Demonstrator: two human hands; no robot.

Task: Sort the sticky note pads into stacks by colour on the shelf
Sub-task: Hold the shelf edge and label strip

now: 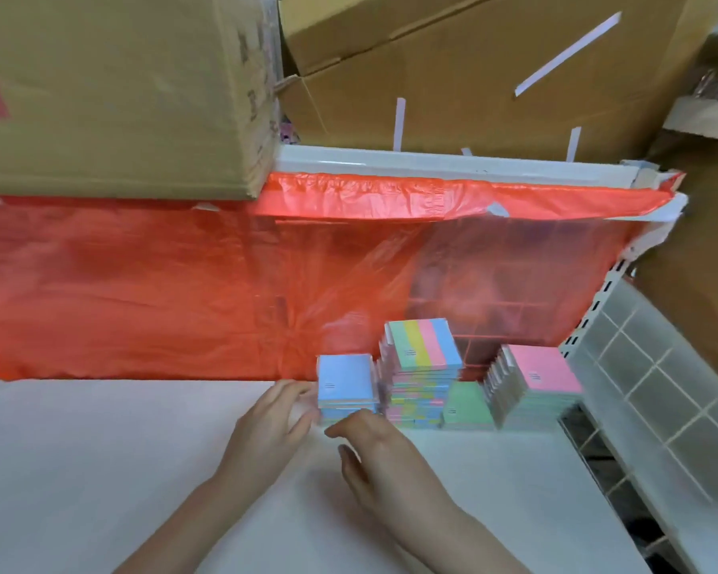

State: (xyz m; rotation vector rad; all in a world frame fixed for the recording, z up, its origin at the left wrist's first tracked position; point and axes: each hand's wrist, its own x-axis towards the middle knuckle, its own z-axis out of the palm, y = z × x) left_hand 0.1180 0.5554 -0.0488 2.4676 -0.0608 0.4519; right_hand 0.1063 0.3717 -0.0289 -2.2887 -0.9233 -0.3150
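Several stacks of sticky note pads stand at the back of the white shelf point(100, 470). A short blue stack point(346, 383) is furthest left. Beside it rises a tall stack of striped multicolour pads point(425, 354). A low green stack point(467, 401) follows, then a stack topped by a pink pad point(546, 372). My left hand point(272, 428) touches the blue stack's left side with its fingertips. My right hand point(374, 453) reaches the blue stack's front edge, fingers bent; I cannot tell whether it holds anything.
A red plastic sheet point(183, 292) hangs behind the stacks from the shelf above. Large cardboard boxes point(452, 72) sit on that upper shelf. A white wire grid panel point(660, 408) stands to the right of the stacks.
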